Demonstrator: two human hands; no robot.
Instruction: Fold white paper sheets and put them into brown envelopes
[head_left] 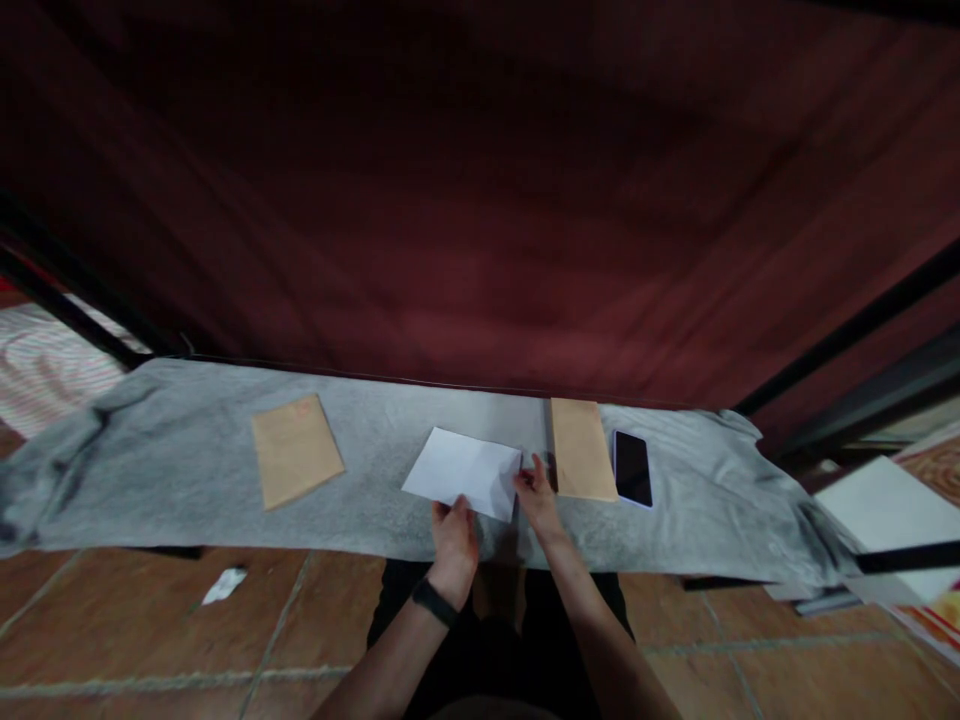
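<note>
Two bare hands: both at the white paper (465, 470), which lies flat, or nearly so, on the worktop (390, 535) right before the person.
Left hand (455, 537): grasping the near edge of the white paper, thumb on top, the fingers beneath mostly hidden from me.
Right hand (538, 497): fingertips touching the white paper's right edge, one finger raised; whether they pinch it I can't tell.
Handling the paper: I'd let the left thumb pin the sheet lightly and the right fingertips work along that edge, since hard pressure on soft cloth could well crease it. Lining up corners before pressing would likely give a cleaner result.
White papers under the hands: one; single sheet or folded, I can't make out.
Wristbands: one dark wristband (436, 603), nearer the person than the white paper, on the left wrist.
Brown paper pieces: two places, namely a brown packet (583, 450) just right of the white paper, perhaps several layers thick, and a flat brown envelope (298, 452) well to its left.
Phones: one phone (633, 468), right of the white paper, beyond the packet.
Floor scraps: one white scrap (224, 585), below and left of the white paper.
</note>
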